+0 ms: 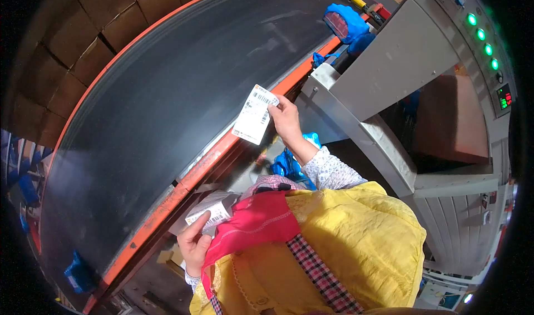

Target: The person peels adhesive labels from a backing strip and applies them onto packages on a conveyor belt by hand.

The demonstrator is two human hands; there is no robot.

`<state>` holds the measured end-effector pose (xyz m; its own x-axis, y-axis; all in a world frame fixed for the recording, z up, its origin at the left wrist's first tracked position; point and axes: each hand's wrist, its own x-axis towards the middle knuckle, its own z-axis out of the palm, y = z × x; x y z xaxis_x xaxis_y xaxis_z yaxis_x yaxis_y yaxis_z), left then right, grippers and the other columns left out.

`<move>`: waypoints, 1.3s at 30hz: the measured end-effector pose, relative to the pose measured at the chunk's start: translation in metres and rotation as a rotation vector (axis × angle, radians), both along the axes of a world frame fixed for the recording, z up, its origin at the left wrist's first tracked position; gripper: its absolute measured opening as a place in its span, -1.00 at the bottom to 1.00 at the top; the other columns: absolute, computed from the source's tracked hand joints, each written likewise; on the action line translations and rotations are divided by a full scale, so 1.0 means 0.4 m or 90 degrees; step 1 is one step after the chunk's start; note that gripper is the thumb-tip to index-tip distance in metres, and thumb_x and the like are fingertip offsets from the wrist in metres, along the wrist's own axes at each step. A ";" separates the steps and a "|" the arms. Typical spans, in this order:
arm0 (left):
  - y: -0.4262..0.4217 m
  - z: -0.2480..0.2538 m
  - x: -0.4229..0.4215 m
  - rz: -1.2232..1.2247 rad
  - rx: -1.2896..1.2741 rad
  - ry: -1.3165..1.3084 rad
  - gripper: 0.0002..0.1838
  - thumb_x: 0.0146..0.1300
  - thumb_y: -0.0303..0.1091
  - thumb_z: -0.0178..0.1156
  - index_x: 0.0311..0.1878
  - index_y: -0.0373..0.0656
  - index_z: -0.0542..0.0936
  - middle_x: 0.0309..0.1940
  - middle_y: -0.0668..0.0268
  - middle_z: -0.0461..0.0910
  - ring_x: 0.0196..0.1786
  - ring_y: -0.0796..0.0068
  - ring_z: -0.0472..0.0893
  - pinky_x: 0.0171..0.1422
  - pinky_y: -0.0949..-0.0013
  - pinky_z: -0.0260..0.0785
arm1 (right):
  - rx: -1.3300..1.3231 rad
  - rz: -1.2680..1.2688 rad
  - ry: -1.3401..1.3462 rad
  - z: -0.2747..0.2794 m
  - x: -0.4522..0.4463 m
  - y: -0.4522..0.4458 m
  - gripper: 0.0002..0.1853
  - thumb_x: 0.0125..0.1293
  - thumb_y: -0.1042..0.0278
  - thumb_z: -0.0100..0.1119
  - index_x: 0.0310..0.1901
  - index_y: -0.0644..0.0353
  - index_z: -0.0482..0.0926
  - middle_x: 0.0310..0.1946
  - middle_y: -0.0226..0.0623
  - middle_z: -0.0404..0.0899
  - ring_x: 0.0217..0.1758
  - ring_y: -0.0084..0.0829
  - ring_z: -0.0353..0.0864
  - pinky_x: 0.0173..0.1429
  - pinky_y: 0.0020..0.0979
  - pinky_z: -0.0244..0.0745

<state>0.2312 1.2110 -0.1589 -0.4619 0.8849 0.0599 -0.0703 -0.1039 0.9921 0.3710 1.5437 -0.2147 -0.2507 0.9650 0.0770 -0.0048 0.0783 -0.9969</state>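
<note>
Seemingly handling a label (253,117)
My right hand (286,117) pinches it; nearer me, my left hand (196,249) touches a packet (219,212), grip unclear; next needs steadiness.

Tilted white barcoded label (253,116), second label (219,215) nearer

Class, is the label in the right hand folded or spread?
Spread: the label in the right hand shows a flat printed face without visible folds.

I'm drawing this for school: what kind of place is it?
Probably a parcel-packing or sorting place. There's a wide black conveyor belt, a big grey machine with green lights, and a barcode label in the right hand.
</note>
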 end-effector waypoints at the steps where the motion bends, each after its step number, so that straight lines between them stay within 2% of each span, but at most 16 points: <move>1: 0.003 0.004 0.005 0.005 -0.002 0.000 -0.43 0.11 -0.08 0.27 0.03 -0.41 0.53 -0.11 0.09 0.59 0.01 0.34 0.54 0.14 0.34 0.30 | -0.005 0.005 0.013 -0.004 0.001 0.003 -0.72 0.22 0.58 0.02 -0.02 0.39 0.49 -0.25 -0.32 0.60 -0.21 -0.59 0.57 -0.10 -0.56 0.45; 6: -0.009 -0.008 0.004 -0.004 -0.034 0.029 -0.43 0.11 -0.08 0.28 0.02 -0.40 0.54 -0.16 0.11 0.60 -0.03 0.37 0.56 0.10 0.37 0.32 | -0.005 0.010 0.011 0.008 0.002 0.008 -0.72 0.23 0.58 0.03 -0.02 0.39 0.49 -0.25 -0.33 0.60 -0.23 -0.59 0.57 -0.11 -0.55 0.46; 15: -0.003 -0.026 0.026 0.009 0.037 -0.032 -0.36 0.13 -0.11 0.29 0.13 -0.45 0.44 -0.01 0.09 0.53 0.10 0.34 0.50 0.24 0.34 0.24 | 0.023 0.001 -0.014 -0.003 0.015 0.023 -0.73 0.22 0.57 0.03 -0.03 0.40 0.49 -0.26 -0.32 0.61 -0.23 -0.58 0.57 -0.11 -0.55 0.46; 21: 0.003 -0.031 0.023 -0.015 0.028 -0.035 -0.34 0.13 -0.10 0.29 0.15 -0.44 0.42 0.03 0.07 0.51 0.14 0.32 0.47 0.28 0.32 0.21 | 0.043 -0.010 -0.021 -0.005 0.025 0.035 -0.72 0.20 0.58 0.03 -0.04 0.39 0.50 -0.25 -0.32 0.61 -0.23 -0.59 0.57 -0.11 -0.55 0.45; 39: 0.029 -0.025 0.008 -0.026 0.010 -0.024 -0.33 0.13 -0.11 0.28 0.16 -0.44 0.41 0.01 0.05 0.52 0.13 0.32 0.47 0.28 0.32 0.20 | 0.022 -0.035 -0.036 0.008 0.030 0.056 -0.71 0.22 0.52 0.04 -0.03 0.39 0.50 -0.27 -0.32 0.61 -0.25 -0.60 0.57 -0.13 -0.56 0.45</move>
